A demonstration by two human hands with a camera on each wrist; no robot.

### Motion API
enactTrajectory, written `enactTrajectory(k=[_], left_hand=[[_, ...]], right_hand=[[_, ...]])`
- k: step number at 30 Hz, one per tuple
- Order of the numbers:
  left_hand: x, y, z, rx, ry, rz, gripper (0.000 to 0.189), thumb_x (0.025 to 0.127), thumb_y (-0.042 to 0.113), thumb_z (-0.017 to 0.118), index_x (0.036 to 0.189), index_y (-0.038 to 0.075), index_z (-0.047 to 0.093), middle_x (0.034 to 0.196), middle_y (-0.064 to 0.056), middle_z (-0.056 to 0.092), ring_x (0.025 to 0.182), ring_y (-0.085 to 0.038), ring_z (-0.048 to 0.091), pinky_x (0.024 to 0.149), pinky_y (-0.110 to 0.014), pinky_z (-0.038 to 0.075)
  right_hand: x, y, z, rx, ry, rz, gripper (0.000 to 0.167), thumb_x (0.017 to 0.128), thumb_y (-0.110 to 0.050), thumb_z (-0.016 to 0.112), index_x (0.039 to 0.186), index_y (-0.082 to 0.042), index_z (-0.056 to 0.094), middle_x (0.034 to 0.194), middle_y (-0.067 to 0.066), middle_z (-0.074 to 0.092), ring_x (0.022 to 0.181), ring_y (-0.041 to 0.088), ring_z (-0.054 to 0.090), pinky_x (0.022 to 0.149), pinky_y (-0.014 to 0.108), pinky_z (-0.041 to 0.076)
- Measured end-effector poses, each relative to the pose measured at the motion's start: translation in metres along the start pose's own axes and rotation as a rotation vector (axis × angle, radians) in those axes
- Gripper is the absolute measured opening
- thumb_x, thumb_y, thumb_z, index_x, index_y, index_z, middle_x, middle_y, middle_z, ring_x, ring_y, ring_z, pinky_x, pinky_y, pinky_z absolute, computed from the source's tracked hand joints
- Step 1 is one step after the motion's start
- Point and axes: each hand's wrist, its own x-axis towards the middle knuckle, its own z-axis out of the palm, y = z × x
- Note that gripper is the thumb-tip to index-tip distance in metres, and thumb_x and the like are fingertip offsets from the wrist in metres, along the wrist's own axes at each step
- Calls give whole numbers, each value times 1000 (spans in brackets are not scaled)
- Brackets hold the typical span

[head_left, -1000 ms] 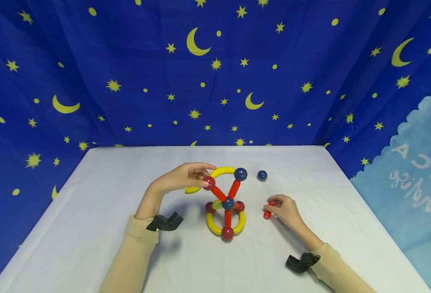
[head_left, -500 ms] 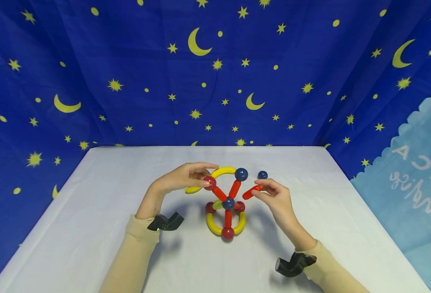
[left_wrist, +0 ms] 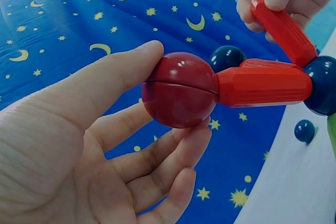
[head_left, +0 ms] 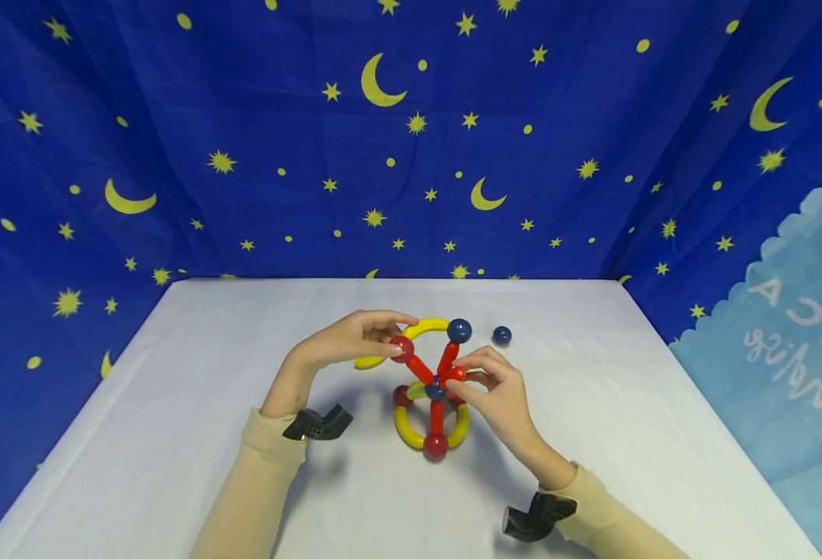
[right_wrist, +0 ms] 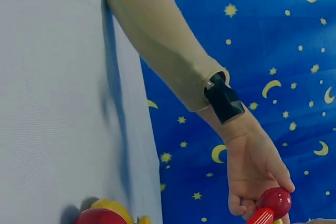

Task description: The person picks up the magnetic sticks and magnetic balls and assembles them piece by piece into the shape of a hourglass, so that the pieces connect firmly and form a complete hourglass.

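Note:
A structure of magnetic rods and balls stands mid-table in the head view, its base of yellow curved rods (head_left: pixel 407 428) and red balls (head_left: pixel 435 446). My left hand (head_left: pixel 348 335) holds the upper left red ball (left_wrist: pixel 181 90) between thumb and fingers. Straight red rods join that ball and the upper blue ball (head_left: pixel 459 331) to a central blue ball (left_wrist: pixel 323 85). My right hand (head_left: pixel 500 394) pinches another red rod (left_wrist: pixel 286 32) between thumb and fingers; its lower end is right at the central ball. In the head view, the right fingers partly cover this rod.
A loose blue ball (head_left: pixel 502 335) lies on the white-covered table (head_left: pixel 243 310), behind my right hand. Yellow curved rods (head_left: pixel 430 325) arch from the upper blue ball towards my left hand. A blue star-patterned curtain (head_left: pixel 278 116) rises behind the table.
My right hand has lifted the red rod from the table at the right and brought it left to the central blue ball. The left hand stays on its red ball.

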Motion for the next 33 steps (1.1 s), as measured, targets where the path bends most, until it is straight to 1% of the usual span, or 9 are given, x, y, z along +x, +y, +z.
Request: enactTrajectory(k=[4, 7, 11, 13, 15, 19, 23, 28, 33], left_hand=[[0, 0, 0, -2, 5, -11, 53, 88, 17, 67, 138, 12, 49, 108, -12, 63, 97, -21, 59, 90, -33, 51], [-1, 1, 0, -9, 9, -31, 56, 88, 16, 67, 140, 12, 47, 111, -13, 61, 99, -21, 59, 93, -33, 50], [-1, 1, -1, -20, 0, -26, 56, 90, 15, 65, 142, 8, 44, 111, -14, 59, 99, -19, 57, 92, -30, 50], [-1, 0, -1, -26, -11, -14, 56, 91, 14, 63, 142, 7, 42, 110, -15, 59, 98, -19, 57, 90, -29, 51], [0, -1, 0, -38, -23, -5, 56, 91, 12, 62, 143, 7, 41, 109, -15, 59, 96, -19, 58, 88, -28, 50], [1, -2, 2, -64, -52, -3, 59, 91, 9, 61, 144, 6, 38, 106, -13, 58, 92, -18, 59, 87, -27, 50], [2, -3, 5, -88, -85, -1, 64, 89, 11, 64, 146, 6, 35, 104, -11, 59, 91, -17, 59, 88, -28, 49], [2, -2, 6, -109, -107, -8, 68, 88, 14, 66, 147, 8, 33, 107, -12, 59, 94, -17, 61, 91, -31, 49], [2, -1, 6, -121, -137, -29, 73, 87, 15, 67, 149, 11, 29, 107, -11, 59, 92, -18, 61, 91, -32, 49]], right_hand=[[-1, -1, 2, -12, -18, -40, 24, 77, 2, 74, 100, 4, 68, 92, 13, 60, 89, 8, 58, 81, 19, 53], [3, 1, -2, -27, 13, -92, 22, 79, 3, 72, 101, 3, 67, 94, 7, 61, 90, 7, 58, 82, 18, 51], [22, 15, -17, -52, 156, -143, 14, 84, 3, 66, 98, 7, 66, 92, -3, 62, 87, 5, 58, 79, 16, 49], [37, 31, -29, -108, 229, -114, 14, 86, 0, 65, 97, 7, 67, 91, 1, 64, 86, 6, 58, 77, 13, 48], [53, 51, -42, -201, 272, -44, 17, 86, -4, 66, 99, 6, 68, 94, 7, 65, 88, 10, 60, 75, 14, 48], [75, 89, -65, -367, 199, 156, 30, 84, -5, 66, 114, 3, 65, 116, 20, 62, 107, 30, 58, 87, 29, 51], [82, 110, -77, -382, 81, 288, 42, 81, 0, 65, 123, 5, 59, 130, 26, 54, 120, 41, 50, 100, 48, 44], [83, 119, -77, -421, 13, 295, 41, 80, 1, 65, 120, 7, 60, 124, 28, 59, 110, 40, 56, 98, 49, 44], [78, 112, -72, -414, 56, 270, 37, 82, -1, 68, 118, 6, 61, 119, 26, 62, 105, 36, 61, 92, 37, 51]])
